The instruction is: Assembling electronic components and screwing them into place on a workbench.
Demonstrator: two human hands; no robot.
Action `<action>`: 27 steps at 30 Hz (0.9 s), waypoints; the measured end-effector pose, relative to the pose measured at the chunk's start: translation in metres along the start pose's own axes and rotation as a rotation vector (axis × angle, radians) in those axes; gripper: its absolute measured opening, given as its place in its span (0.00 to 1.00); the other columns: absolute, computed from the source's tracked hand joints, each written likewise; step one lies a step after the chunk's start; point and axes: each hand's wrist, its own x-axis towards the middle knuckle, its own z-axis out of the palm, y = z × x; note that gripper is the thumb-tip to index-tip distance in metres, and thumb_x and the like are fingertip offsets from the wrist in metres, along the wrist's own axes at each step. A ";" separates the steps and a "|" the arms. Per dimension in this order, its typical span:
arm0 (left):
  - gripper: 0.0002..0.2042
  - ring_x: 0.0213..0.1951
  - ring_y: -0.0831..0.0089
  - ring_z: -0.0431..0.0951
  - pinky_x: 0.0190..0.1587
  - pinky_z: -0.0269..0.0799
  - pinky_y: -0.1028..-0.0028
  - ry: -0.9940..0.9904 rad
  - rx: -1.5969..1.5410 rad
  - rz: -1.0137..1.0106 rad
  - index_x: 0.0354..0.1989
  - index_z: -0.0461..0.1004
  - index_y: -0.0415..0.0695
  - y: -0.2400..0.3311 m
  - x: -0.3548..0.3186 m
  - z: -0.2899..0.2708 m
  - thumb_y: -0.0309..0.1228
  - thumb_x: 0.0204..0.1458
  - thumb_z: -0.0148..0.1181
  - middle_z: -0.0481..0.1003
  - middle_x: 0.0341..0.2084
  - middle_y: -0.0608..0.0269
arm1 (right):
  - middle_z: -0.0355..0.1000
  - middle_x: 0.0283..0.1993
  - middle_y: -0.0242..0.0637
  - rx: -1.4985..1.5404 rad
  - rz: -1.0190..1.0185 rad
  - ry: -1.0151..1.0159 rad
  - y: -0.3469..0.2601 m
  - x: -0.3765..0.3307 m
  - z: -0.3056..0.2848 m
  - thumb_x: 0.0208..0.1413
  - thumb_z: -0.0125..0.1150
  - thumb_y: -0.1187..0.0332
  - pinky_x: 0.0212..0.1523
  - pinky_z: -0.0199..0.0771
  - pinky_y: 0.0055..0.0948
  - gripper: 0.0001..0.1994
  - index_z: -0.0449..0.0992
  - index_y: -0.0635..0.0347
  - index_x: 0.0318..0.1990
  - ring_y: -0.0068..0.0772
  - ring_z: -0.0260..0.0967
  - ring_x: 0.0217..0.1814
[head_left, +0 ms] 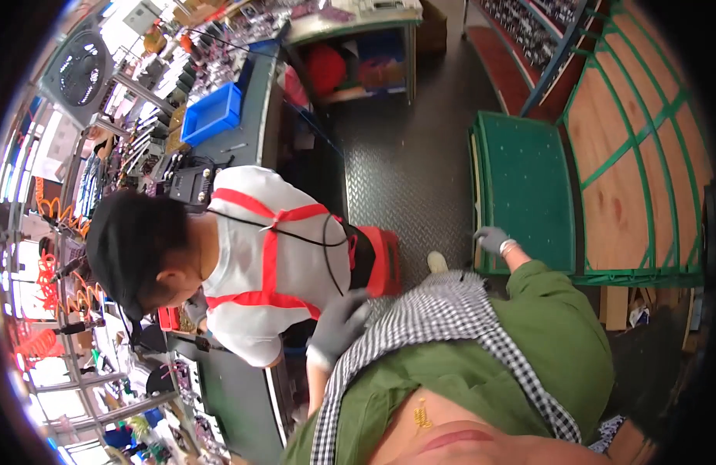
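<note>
Right now your hands are well apart. Your left hand (340,329), in a grey glove, sits beside your black-and-white gingham apron (443,310), close behind a co-worker's back; whether its fingers grip the cloth, you cannot tell from this angle. Your right hand (493,239), gloved too, has its fingers loosely parted with nothing visible between them. It is at the near left corner of a green-topped platform (528,186), which spreads ahead and to the right of it; whether glove and surface touch is unclear.

Between your hands and a little ahead, a pale shoe (437,262) shows on the floor. Just ahead of your left hand is a red stool (385,260), and to its left the co-worker (284,248) leans toward the bench, in a white shirt with red straps and a black cap (129,244). Dark tread-plate flooring (401,167) runs forward between your hands.

Beyond your right hand, to the right, wooden panels (617,155) stand crossed by green bars. Farther ahead of your left hand, a blue plastic bin (211,115) rests on the workbench (249,139); farther left are orange coiled hoses (46,271) and a fan (79,68).
</note>
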 end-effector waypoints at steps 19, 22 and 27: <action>0.23 0.46 0.56 0.79 0.51 0.72 0.63 -0.143 0.386 0.052 0.55 0.73 0.45 0.080 0.367 -0.029 0.46 0.57 0.53 0.80 0.40 0.54 | 0.75 0.49 0.45 0.403 0.278 -0.232 0.155 0.144 -0.087 0.62 0.51 0.70 0.32 0.75 0.44 0.15 0.72 0.57 0.55 0.41 0.73 0.32; 0.23 0.46 0.54 0.78 0.51 0.72 0.62 -0.134 0.457 0.033 0.56 0.73 0.46 0.074 0.427 -0.075 0.47 0.57 0.54 0.80 0.41 0.53 | 0.75 0.49 0.45 0.216 0.242 -0.163 0.114 0.224 -0.117 0.59 0.53 0.70 0.38 0.76 0.40 0.15 0.75 0.59 0.53 0.41 0.76 0.36; 0.22 0.47 0.53 0.78 0.50 0.73 0.61 0.026 0.447 -0.028 0.53 0.74 0.47 0.063 0.514 -0.172 0.47 0.56 0.55 0.79 0.42 0.49 | 0.79 0.41 0.46 -0.294 0.137 -0.232 0.030 0.381 -0.204 0.60 0.49 0.59 0.43 0.75 0.41 0.18 0.79 0.62 0.45 0.44 0.78 0.42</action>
